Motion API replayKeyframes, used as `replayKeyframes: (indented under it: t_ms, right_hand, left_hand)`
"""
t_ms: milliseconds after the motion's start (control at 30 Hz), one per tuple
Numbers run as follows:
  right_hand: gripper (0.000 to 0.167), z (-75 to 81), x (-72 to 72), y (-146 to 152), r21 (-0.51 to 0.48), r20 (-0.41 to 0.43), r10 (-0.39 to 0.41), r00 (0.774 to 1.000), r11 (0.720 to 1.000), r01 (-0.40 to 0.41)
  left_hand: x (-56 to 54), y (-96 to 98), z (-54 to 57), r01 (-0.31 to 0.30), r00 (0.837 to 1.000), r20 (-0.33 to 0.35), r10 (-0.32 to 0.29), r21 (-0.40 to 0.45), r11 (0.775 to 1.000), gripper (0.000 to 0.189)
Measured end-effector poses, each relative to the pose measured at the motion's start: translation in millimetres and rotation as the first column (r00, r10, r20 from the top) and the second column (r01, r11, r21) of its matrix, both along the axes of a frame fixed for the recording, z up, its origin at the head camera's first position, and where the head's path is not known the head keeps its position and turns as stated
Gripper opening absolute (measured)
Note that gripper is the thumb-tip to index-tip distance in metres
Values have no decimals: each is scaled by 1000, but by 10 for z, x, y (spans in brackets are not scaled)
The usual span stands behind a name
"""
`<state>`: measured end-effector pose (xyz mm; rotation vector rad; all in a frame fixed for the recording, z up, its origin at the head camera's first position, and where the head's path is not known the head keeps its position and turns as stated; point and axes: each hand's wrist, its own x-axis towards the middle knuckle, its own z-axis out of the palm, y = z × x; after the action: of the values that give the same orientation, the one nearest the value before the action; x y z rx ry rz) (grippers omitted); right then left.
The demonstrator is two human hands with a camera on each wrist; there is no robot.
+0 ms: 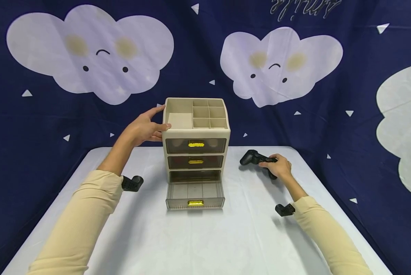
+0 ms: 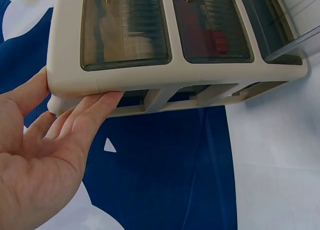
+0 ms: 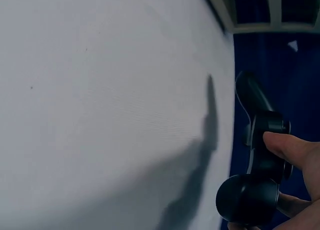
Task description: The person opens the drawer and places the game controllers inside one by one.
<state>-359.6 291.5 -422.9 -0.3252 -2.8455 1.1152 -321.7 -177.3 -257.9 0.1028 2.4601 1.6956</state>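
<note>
A beige desktop organizer (image 1: 196,133) with three smoky drawers stands on the table. Its bottom drawer (image 1: 195,191) is pulled out, with nothing visible inside, while the upper two are closed. My left hand (image 1: 144,128) rests against the organizer's upper left corner, thumb at the top rim and fingers spread fairly straight along the side, as the left wrist view (image 2: 55,135) also shows. To the right of the organizer, my right hand (image 1: 278,166) grips a black game controller (image 1: 255,157) by one end. In the right wrist view the thumb presses on the controller (image 3: 265,140), held above the tabletop.
A white cloth-covered table (image 1: 191,244) carries the organizer. Behind it hangs a dark blue curtain (image 1: 195,49) printed with clouds. The organizer's top has one large compartment (image 1: 179,120) and several small ones (image 1: 209,112). Gold handles (image 1: 196,162) mark the drawer fronts.
</note>
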Motion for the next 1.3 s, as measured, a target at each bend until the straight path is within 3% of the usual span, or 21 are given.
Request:
replayKeyframes:
  t_ms: [367,700,967,1300]
  right_hand:
    - [64,460,271,-90,171,-37,187,982,969,-178]
    - [63,815,606,-310,205,5,328,945,924,-322]
    - [59,870,788,-646,176,13,409,912,897,-405]
    - [53,772,921,-1153,98,-19,498,867,864,-494]
  left_hand:
    - [33,7,35,3,1000,16,-3,6,1000,88]
    - [31,2,34,8,1000,17,-9,12,1000,88]
    - [9,3,25,-1,1000,1,1,0,1000,88]
    - [24,1,27,10,1000,6,-10,-1,1000,87]
